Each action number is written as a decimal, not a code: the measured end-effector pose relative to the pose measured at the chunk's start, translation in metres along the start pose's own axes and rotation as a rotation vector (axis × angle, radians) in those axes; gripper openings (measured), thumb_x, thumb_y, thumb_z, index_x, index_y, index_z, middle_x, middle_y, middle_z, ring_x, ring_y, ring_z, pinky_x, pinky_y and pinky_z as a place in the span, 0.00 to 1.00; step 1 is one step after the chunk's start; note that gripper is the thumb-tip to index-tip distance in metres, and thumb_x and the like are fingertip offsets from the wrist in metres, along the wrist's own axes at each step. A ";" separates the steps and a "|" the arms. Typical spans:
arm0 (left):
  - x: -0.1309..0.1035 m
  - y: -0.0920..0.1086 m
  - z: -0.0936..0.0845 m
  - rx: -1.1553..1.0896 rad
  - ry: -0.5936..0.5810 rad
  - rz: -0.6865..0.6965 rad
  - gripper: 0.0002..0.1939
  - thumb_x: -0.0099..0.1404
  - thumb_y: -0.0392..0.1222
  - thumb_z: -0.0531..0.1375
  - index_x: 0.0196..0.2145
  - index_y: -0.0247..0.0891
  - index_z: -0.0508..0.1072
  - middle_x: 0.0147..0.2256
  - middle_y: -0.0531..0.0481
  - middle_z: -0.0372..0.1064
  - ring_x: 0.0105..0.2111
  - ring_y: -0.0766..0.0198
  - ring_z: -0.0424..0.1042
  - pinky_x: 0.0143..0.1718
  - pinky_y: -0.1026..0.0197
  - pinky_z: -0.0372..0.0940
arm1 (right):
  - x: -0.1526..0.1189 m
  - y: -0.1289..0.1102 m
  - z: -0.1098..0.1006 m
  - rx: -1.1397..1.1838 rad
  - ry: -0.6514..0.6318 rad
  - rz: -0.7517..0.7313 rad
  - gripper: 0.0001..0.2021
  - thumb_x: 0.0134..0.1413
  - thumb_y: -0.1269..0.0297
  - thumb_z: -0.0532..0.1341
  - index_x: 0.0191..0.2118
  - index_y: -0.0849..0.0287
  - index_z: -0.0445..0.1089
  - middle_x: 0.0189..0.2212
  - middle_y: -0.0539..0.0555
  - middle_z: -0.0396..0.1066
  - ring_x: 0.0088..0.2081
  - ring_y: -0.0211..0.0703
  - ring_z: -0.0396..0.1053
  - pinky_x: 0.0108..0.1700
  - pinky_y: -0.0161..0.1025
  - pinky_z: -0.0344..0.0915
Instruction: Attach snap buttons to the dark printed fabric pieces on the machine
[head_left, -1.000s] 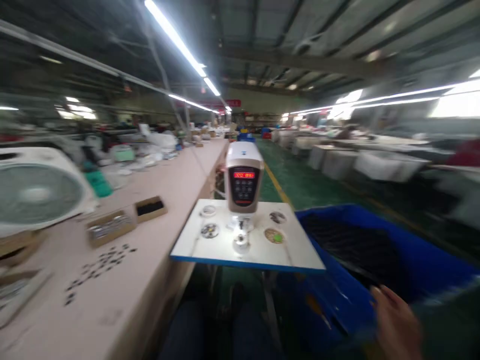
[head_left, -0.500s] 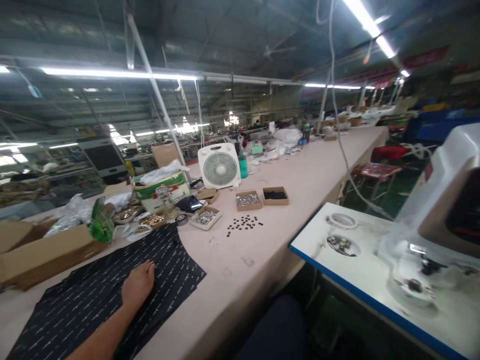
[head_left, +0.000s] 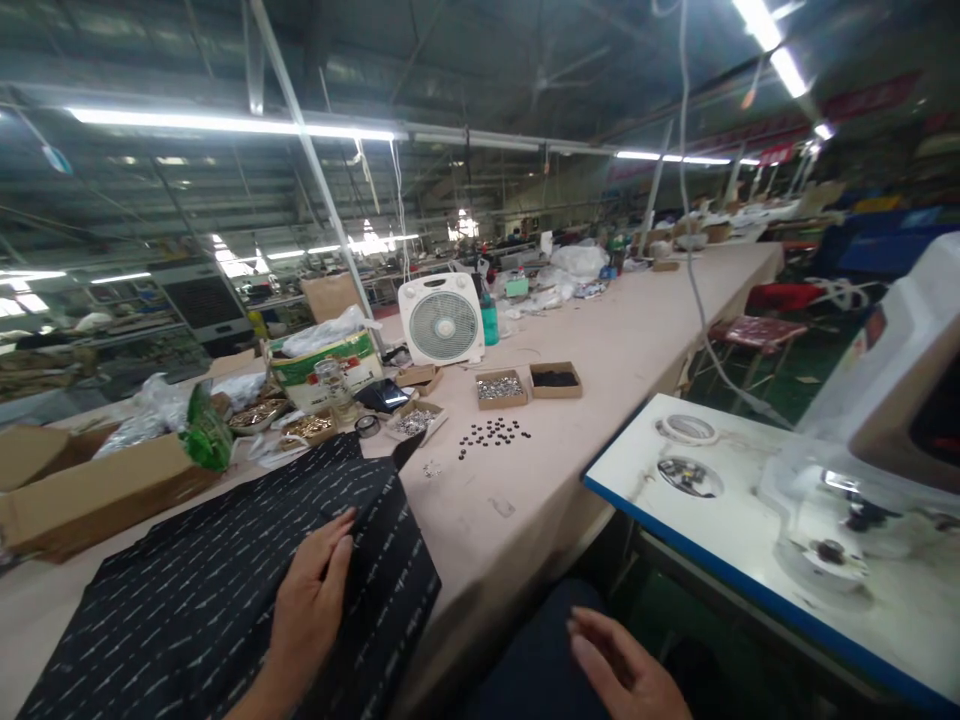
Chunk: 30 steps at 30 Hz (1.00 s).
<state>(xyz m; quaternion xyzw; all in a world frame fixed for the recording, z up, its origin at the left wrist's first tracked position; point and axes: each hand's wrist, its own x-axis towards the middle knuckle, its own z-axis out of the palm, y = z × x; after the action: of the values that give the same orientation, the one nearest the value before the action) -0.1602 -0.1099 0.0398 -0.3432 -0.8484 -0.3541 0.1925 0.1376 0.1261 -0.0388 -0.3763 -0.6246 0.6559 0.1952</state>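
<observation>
Dark fabric with small white dashes (head_left: pixel 187 570) lies over the left front of the table, its right part lifted and hanging toward the edge. My left hand (head_left: pixel 311 595) rests on the fabric, thumb and fingers close together at a raised fold; whether cloth is pinched between them is hard to tell. My right hand (head_left: pixel 626 665) is at the bottom, above my dark-clothed leg, with fingers slightly curled and apart and nothing in it. Small black pieces (head_left: pixel 495 432) are scattered on the table beyond the fabric, near a box of silvery pieces (head_left: pixel 501 390) and a box of black pieces (head_left: pixel 555 380).
A box fan (head_left: pixel 444 320) stands behind the small boxes. At the left is an open cardboard box (head_left: pixel 112 495) beside a green bag (head_left: pixel 206 430). A white machine (head_left: pixel 885 400) sits on a blue-edged worktop (head_left: pixel 630 480) at the right. A cable hangs down near it.
My right hand has come into view at the bottom. My left hand has moved right and nearer, and the fabric's right part has lifted and shifted toward the table edge. The view has shifted slightly.
</observation>
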 end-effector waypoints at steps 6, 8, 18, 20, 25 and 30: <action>-0.051 0.080 0.041 0.024 -0.192 0.728 0.17 0.69 0.33 0.57 0.54 0.43 0.73 0.59 0.49 0.70 0.61 0.56 0.64 0.58 0.51 0.67 | 0.002 -0.088 0.047 0.265 -0.344 -0.266 0.35 0.53 0.38 0.65 0.59 0.59 0.70 0.56 0.63 0.74 0.57 0.61 0.71 0.60 0.53 0.67; -0.058 0.097 0.053 0.031 -0.233 0.819 0.17 0.67 0.34 0.59 0.53 0.42 0.73 0.60 0.47 0.68 0.62 0.52 0.63 0.58 0.47 0.67 | 0.001 -0.092 0.045 0.238 -0.280 -0.263 0.29 0.55 0.46 0.66 0.57 0.59 0.72 0.53 0.60 0.76 0.53 0.59 0.73 0.59 0.52 0.67; 0.047 0.132 0.077 0.010 -0.433 0.787 0.44 0.64 0.59 0.64 0.68 0.36 0.54 0.70 0.36 0.49 0.70 0.44 0.47 0.69 0.39 0.51 | -0.015 -0.058 -0.054 0.129 -0.003 -0.179 0.17 0.52 0.53 0.69 0.44 0.59 0.80 0.40 0.57 0.81 0.46 0.59 0.75 0.53 0.53 0.69; 0.071 0.141 0.096 0.034 -0.565 0.772 0.54 0.56 0.68 0.66 0.68 0.33 0.54 0.70 0.33 0.48 0.70 0.41 0.47 0.70 0.37 0.48 | -0.022 -0.056 -0.070 0.171 0.036 -0.172 0.17 0.52 0.53 0.70 0.44 0.58 0.80 0.40 0.56 0.82 0.46 0.58 0.76 0.56 0.55 0.67; 0.084 0.175 0.150 -0.092 -1.011 0.771 0.61 0.51 0.71 0.67 0.70 0.33 0.51 0.71 0.33 0.43 0.70 0.42 0.47 0.70 0.41 0.47 | -0.042 -0.052 -0.089 0.292 0.094 -0.149 0.18 0.50 0.57 0.71 0.47 0.56 0.80 0.44 0.56 0.81 0.48 0.58 0.76 0.59 0.58 0.65; 0.063 0.237 0.173 -0.401 -1.243 0.847 0.62 0.47 0.67 0.72 0.71 0.38 0.51 0.71 0.35 0.44 0.70 0.42 0.48 0.70 0.41 0.46 | -0.066 -0.060 -0.090 0.309 0.092 -0.190 0.20 0.48 0.59 0.73 0.49 0.51 0.79 0.49 0.54 0.79 0.53 0.58 0.73 0.60 0.55 0.65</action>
<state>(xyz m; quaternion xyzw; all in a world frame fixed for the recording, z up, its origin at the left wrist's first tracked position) -0.0482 0.1667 0.0697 -0.8018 -0.5168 -0.1398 -0.2655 0.2339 0.1472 0.0411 -0.3107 -0.5395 0.7048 0.3401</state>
